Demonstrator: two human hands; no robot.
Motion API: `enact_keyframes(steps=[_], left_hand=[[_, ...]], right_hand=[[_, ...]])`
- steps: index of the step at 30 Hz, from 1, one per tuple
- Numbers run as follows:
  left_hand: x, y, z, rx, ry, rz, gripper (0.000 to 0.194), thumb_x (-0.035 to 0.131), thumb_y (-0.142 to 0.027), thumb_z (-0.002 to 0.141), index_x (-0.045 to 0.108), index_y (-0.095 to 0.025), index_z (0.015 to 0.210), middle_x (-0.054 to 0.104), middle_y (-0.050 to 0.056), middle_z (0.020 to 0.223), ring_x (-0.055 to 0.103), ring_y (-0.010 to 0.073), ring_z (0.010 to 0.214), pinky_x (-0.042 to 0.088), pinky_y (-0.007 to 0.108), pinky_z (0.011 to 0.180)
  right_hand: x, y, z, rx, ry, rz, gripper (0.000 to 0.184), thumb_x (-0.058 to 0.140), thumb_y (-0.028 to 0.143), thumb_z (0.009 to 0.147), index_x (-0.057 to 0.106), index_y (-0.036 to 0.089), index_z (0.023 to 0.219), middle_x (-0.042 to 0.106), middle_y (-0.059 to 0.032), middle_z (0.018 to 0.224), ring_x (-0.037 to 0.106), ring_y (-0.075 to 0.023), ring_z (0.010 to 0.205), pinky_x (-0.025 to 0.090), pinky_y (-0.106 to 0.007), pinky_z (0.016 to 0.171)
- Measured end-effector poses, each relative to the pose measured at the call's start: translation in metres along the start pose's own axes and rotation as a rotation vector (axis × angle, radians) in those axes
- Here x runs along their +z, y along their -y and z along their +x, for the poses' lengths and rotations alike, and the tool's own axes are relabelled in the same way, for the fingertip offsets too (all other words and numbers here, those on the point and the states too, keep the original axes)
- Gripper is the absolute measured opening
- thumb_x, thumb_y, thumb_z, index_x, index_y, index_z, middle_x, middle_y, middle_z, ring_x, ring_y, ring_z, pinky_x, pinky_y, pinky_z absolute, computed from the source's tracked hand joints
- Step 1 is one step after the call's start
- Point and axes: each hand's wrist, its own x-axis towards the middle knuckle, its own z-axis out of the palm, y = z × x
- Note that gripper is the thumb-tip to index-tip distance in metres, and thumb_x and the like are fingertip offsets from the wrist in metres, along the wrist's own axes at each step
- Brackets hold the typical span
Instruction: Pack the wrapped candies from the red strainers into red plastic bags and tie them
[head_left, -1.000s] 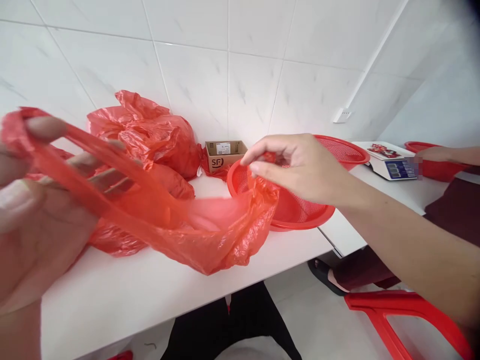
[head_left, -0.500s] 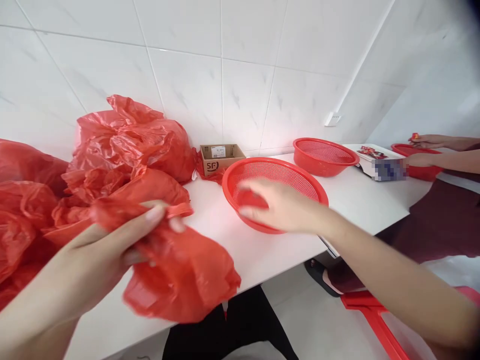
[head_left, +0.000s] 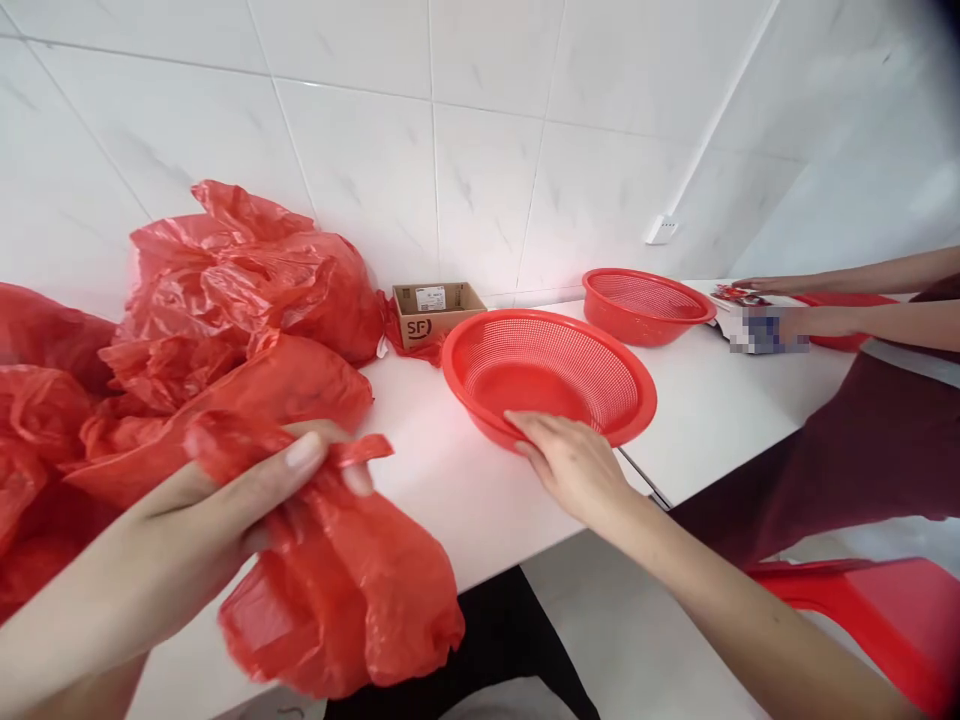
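My left hand (head_left: 262,490) is closed around the gathered top of a red plastic bag (head_left: 360,590), which hangs limp over the table's front edge. A loop of the bag's handle sticks out past my fingers. My right hand (head_left: 570,460) is at the near rim of a red plastic colander (head_left: 457,370), its fingers over the rim and the thumb on the outer side. Nothing shows inside the colander. To the left, close to my left hand, lie bulging red plastic bags (head_left: 255,290); their contents are hidden.
A small cardboard box (head_left: 439,325) stands by the tiled wall. A second red colander (head_left: 637,310) sits behind mine, beside a scale (head_left: 750,325) with small red packets on it. At right, a co-worker's hands reach over the scale and a red basin (head_left: 847,320). A red stool (head_left: 885,620) stands below.
My left hand has bunched up the bag it held stretched out and lowered it. The right hand let go of the bag and came to the colander's rim. The co-worker's far hand moved to the scale.
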Motion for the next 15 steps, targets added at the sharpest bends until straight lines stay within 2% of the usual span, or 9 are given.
enact_keyframes(steps=[2,4,6,8,10,12,15], left_hand=[[0.007,-0.007,0.005,-0.035,0.104,-0.106,0.049,0.071,-0.066,0.067,0.072,-0.02,0.085,0.071,0.0,0.076,0.066,0.0184,0.074,0.057,0.027,0.066],[0.015,-0.014,0.008,0.012,0.181,-0.135,0.039,0.069,-0.058,0.076,0.071,-0.022,0.091,0.071,-0.001,0.08,0.065,0.0169,0.075,0.056,0.025,0.066],[0.02,-0.021,0.009,0.098,0.265,-0.118,0.033,0.063,-0.053,0.083,0.069,-0.024,0.097,0.068,-0.002,0.082,0.063,0.0153,0.076,0.053,0.024,0.068],[0.023,-0.028,0.009,0.157,0.319,-0.072,0.029,0.06,-0.052,0.086,0.066,-0.024,0.094,0.063,-0.003,0.079,0.059,0.0119,0.072,0.05,0.02,0.065],[0.022,-0.033,0.008,0.164,0.326,-0.028,0.033,0.058,-0.055,0.086,0.06,-0.022,0.081,0.053,-0.005,0.066,0.048,0.0084,0.059,0.041,0.017,0.052],[0.019,-0.036,0.009,0.147,0.288,-0.03,0.04,0.058,-0.058,0.084,0.051,-0.021,0.072,0.041,-0.007,0.058,0.035,0.0069,0.049,0.03,0.017,0.043],[0.013,-0.037,0.01,0.142,0.248,-0.045,0.046,0.059,-0.061,0.082,0.046,-0.02,0.066,0.039,-0.006,0.055,0.032,0.0071,0.046,0.027,0.02,0.041]], right_hand=[[-0.013,0.005,0.015,-0.031,-0.064,0.131,0.037,0.05,0.024,0.096,0.057,0.018,0.132,0.06,-0.014,0.133,0.06,-0.0293,0.118,0.05,-0.05,0.095],[-0.029,0.023,0.025,-0.116,-0.057,0.409,0.041,0.053,0.029,0.095,0.051,0.022,0.136,0.058,-0.0109,0.136,0.057,-0.0237,0.122,0.049,-0.044,0.099],[-0.046,0.045,0.033,-0.221,0.02,0.703,0.045,0.057,0.033,0.094,0.047,0.025,0.137,0.061,-0.0072,0.13,0.06,-0.0177,0.115,0.052,-0.035,0.095],[-0.06,0.063,0.042,-0.301,0.051,0.876,0.034,0.058,0.032,0.093,0.055,0.023,0.125,0.067,-0.0045,0.116,0.065,-0.0146,0.1,0.054,-0.031,0.087],[-0.069,0.074,0.051,-0.332,-0.006,0.932,0.014,0.056,0.029,0.094,0.061,0.02,0.104,0.069,-0.002,0.098,0.065,-0.0129,0.088,0.054,-0.028,0.08],[-0.074,0.078,0.058,-0.327,-0.098,0.927,0.012,0.054,0.029,0.095,0.06,0.019,0.091,0.068,-0.0008,0.089,0.064,-0.0122,0.084,0.052,-0.027,0.077],[-0.073,0.08,0.062,-0.316,-0.128,0.822,0.013,0.06,0.027,0.091,0.06,0.021,0.102,0.067,-0.0022,0.103,0.063,-0.0139,0.092,0.051,-0.03,0.082]])
